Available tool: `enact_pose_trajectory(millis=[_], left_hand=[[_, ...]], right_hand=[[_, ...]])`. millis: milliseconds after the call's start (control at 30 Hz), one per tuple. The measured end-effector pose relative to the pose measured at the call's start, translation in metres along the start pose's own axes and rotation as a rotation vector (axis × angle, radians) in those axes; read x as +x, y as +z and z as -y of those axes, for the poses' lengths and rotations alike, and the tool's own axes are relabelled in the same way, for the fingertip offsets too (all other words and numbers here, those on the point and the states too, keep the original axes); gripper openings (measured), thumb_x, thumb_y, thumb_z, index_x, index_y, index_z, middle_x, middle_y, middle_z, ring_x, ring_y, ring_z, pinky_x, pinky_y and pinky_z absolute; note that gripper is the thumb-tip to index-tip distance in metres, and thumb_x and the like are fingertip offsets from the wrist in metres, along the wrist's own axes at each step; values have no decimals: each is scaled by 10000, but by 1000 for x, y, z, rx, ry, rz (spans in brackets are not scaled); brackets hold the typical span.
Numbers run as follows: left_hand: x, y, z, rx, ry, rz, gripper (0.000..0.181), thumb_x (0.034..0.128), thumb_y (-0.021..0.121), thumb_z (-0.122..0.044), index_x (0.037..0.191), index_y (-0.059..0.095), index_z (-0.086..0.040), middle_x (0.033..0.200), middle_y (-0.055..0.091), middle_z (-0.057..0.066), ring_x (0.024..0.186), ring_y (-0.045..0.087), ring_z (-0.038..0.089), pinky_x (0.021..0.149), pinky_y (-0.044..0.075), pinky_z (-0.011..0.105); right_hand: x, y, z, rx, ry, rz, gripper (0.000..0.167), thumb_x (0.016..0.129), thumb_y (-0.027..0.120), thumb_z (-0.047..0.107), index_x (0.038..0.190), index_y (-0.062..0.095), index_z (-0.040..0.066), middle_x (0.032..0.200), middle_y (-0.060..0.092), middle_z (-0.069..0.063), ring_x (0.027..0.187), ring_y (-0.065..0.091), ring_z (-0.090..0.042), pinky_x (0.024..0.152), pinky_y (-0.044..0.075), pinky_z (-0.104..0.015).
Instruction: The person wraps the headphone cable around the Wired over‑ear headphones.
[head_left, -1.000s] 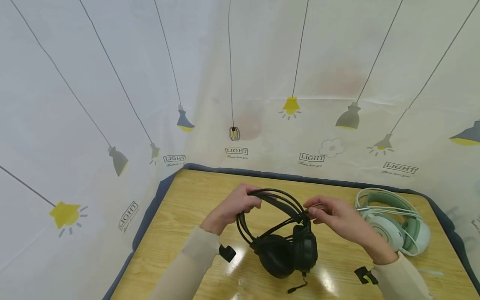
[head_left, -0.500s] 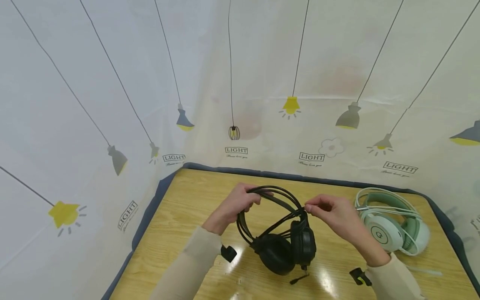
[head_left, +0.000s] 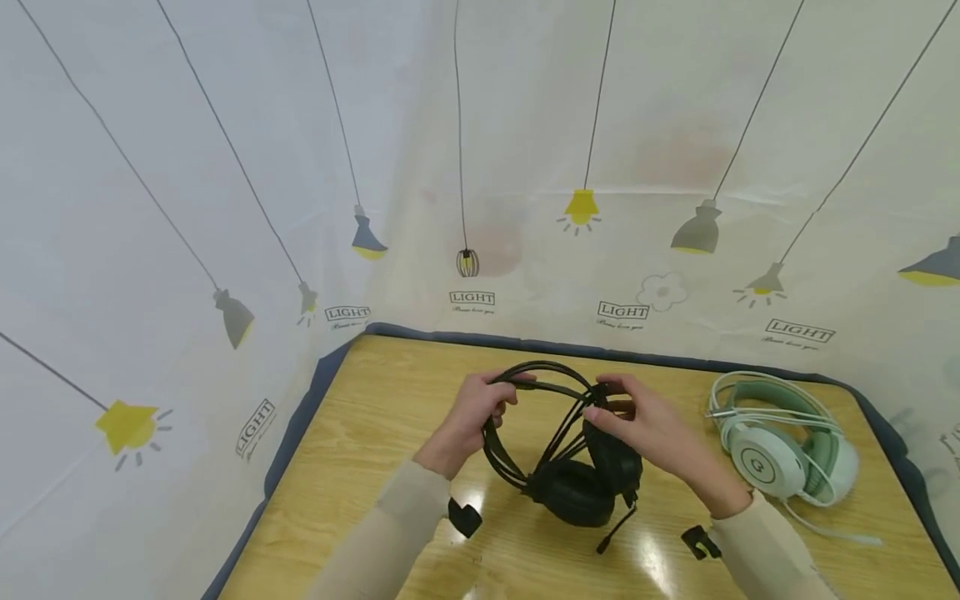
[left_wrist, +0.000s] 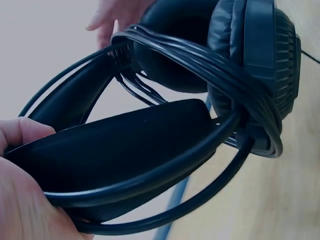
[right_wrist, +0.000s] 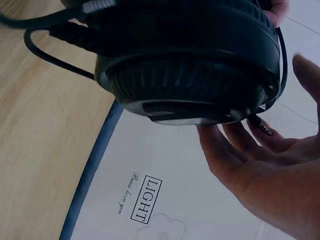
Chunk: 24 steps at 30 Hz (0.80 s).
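A black over-ear headset (head_left: 573, 496) hangs over the table, ear cups downward, with its cable wound along the headband. My left hand (head_left: 472, 408) grips the headband at its left side; the left wrist view shows the thumb over the padded strap (left_wrist: 135, 142). On the other side, my right hand (head_left: 652, 417) holds the headset near the top of the right ear cup, fingers bent against the cup in the right wrist view. Beside those fingers a metal-ringed audio plug (right_wrist: 262, 126) sticks out. The thin microphone boom (head_left: 618, 529) dangles below.
A mint-green headset (head_left: 765, 467), wrapped in its pale cable, lies on the right part of the wooden table (head_left: 360, 500). Its cable end reaches toward the right front. Behind the table hangs a white lamp-printed curtain (head_left: 540, 233) with a dark blue border.
My right hand has moved left from a pinch at the cable end onto the headset's upper right side. The headset has tilted and its ear cups have risen slightly. My left hand keeps its grip.
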<state>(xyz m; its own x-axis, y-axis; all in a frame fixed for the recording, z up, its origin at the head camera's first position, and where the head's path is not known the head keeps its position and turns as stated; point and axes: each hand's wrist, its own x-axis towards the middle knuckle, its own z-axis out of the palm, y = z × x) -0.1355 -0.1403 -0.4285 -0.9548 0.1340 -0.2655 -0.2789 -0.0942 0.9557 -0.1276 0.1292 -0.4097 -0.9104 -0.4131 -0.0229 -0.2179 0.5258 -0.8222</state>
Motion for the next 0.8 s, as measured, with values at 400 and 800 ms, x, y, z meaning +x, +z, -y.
enact_pose_trajectory(millis=[400,800], left_hand=[[23,-8,32,-114,-162,87,427,917,639,-44,1335,658,37,642,371,-60,501,262,77,440,274,211],[45,-9,41,146,-129,143,665,1007,639,-448,1466,499,13,1161,671,181,911,645,191,912,528,396]], right_hand=[[22,21,-36,-158,41,-42,447,1014,647,385,1268,636,18,1184,691,-160,1100,661,-368,896,537,-553],[17,29,-75,13,120,-96,428,1033,634,319,1287,665,-24,1246,678,-244,1062,705,-370,773,601,-439]])
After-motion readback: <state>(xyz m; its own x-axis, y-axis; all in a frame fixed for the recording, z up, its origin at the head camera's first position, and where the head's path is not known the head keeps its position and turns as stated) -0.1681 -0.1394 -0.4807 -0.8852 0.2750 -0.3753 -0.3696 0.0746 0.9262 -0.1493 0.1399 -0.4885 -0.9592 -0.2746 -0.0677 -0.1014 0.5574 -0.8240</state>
